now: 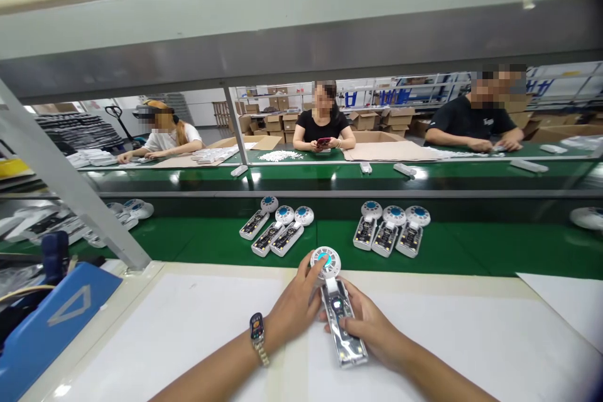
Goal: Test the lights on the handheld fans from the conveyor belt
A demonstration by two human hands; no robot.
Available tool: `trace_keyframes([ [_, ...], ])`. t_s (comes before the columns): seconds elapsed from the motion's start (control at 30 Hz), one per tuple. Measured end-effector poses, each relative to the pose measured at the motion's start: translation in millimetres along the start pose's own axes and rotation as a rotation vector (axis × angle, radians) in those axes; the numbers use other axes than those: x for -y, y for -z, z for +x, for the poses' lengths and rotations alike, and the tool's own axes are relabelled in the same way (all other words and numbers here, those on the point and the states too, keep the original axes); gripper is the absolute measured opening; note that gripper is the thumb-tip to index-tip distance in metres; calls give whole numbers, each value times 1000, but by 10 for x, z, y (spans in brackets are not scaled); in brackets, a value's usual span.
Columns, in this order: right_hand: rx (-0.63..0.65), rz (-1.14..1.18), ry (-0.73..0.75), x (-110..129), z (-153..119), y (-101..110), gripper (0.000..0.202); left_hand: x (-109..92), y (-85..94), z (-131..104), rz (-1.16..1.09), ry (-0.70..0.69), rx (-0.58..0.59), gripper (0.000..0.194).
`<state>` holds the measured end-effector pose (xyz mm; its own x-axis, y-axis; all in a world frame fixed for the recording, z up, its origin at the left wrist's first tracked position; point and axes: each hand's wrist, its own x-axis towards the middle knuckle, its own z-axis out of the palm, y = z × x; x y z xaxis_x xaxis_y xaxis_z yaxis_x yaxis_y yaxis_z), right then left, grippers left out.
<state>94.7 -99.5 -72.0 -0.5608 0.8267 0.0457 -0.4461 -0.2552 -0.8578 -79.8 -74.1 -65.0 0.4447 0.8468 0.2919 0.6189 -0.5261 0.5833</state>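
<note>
A small handheld fan (346, 333), with a see-through body showing a dark circuit board, is held over the white work surface, its round head pointing away from me. A light glows on the body's upper part. My right hand (370, 326) is closed around the body, with the thumb pressed on its front face. At the round white head my left hand (304, 289) grips the rim, a finger lying on the blue-green centre. Beyond my hands, similar fans lie in two groups of three, one group at the left (277, 235) and one at the right (386, 235).
A green conveyor belt (198, 239) runs across in front. A blue holder (61, 320) stands at the left, beside a slanted metal post (80, 182). Across the line sit three people; the middle person (323, 129) holds a phone. An overhead beam (301, 44) crosses above.
</note>
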Motion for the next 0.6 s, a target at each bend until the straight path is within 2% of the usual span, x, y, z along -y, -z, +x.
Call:
trace_keyframes([
  [0.6, 17, 6, 2, -7, -20, 25, 71, -23, 5, -6, 12, 7, 9, 64],
])
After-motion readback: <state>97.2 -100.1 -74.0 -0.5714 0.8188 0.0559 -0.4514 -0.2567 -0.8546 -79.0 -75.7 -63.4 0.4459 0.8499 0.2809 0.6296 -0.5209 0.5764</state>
